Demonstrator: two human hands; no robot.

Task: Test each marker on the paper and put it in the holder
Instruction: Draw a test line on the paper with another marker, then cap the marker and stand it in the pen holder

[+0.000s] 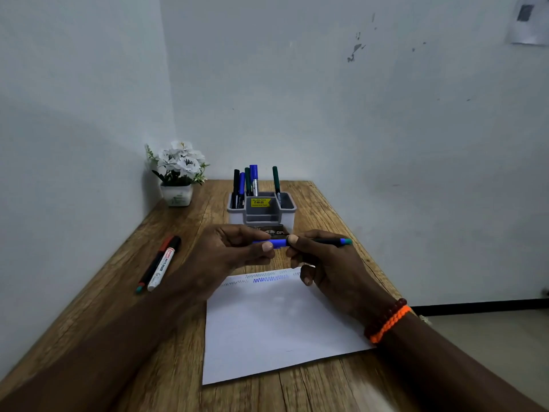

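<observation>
From the head view, the left hand [237, 251] pinches the blue cap [277, 243] and the right hand [323, 263] grips the barrel of the blue marker [326, 241], above the far edge of the paper [276, 325]. I judge the cap is being handled; keep both in one straight line. The holder [261, 211] stands near the desk's far edge.
</observation>
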